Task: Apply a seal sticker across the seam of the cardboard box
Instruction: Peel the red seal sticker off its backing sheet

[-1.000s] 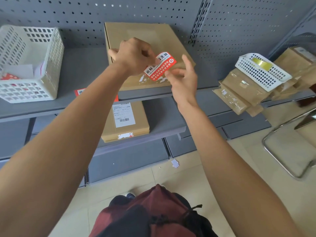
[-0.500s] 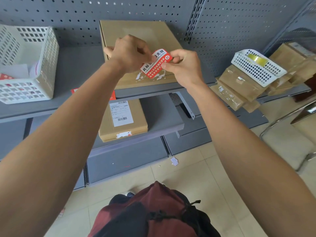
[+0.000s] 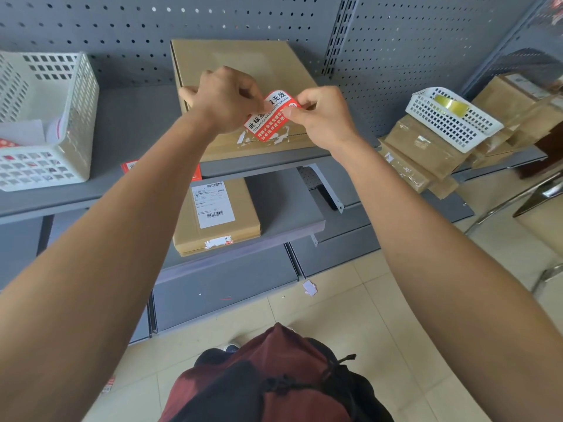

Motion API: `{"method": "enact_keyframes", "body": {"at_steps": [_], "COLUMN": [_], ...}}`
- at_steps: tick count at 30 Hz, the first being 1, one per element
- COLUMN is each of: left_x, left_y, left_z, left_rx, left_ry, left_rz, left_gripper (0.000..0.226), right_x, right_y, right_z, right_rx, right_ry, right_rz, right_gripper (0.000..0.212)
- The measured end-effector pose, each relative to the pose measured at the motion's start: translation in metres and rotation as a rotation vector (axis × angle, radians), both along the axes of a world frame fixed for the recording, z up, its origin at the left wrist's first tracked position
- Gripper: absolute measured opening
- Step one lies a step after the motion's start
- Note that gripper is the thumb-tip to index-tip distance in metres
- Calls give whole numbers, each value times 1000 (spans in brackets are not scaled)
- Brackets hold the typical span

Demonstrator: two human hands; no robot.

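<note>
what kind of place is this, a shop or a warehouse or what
Probably a small parcel packing or stockroom area. Grey pegboard shelving holds flat cardboard boxes, one lower box with a printed shipping label, and white plastic baskets. A red seal sticker is being handled.

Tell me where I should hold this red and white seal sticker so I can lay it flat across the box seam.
Pinch the seal sticker by its two short ends, as the left hand and right hand do now, coming from each side. It is thin and limp, so tension from both ends probably keeps it flat, and the middle stays free to press onto the seam of the cardboard box.
</note>
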State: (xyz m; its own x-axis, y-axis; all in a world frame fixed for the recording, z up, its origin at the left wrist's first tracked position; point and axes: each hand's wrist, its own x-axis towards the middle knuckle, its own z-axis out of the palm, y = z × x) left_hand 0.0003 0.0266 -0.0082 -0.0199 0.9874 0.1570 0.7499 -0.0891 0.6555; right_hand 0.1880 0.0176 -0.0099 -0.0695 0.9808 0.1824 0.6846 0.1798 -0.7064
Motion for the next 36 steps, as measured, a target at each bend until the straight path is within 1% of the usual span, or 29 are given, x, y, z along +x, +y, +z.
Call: {"method": "enact_keyframes", "body": {"at_steps": [3,7,11,16,18,22,26,30,36], "left_x": [0,0,-3,-1,-2,-5,-4,-4,-1], "left_y": [1,1,4,1,1,3,1,0,-6], "left_z": [-2,-1,-5,-3,-3,-5,-5,-5,-2], "left_rx": [2,-7,-24,-9,-20,-34,4,-12,10], "left_ry": [13,9,-40,-8,-22,-64,-38,-60,-14], "left_rz": [13,14,-8,17,-2,-38,-15,-24,2], "left_gripper": [24,22,21,22,23,18,20,24,26], "right_x": [0,-3,-3,-2,-2,-3,-4,-3,-2], "right_y": [0,-1,-2,-4,-4,0,5,5,4], "right_z": [2,2,2,4,4,3,2,3,4], "right_rx": [-11,-8,-19,-40,-47,-51,-63,-87,-110], "right_ry": [-20,2,-8,7,8,17,15,32,25], "right_rz": [16,-10,-2,0,6,-3,-16,-10,22], "right_gripper": [20,15,19,20,20,21,20,19,17]}}
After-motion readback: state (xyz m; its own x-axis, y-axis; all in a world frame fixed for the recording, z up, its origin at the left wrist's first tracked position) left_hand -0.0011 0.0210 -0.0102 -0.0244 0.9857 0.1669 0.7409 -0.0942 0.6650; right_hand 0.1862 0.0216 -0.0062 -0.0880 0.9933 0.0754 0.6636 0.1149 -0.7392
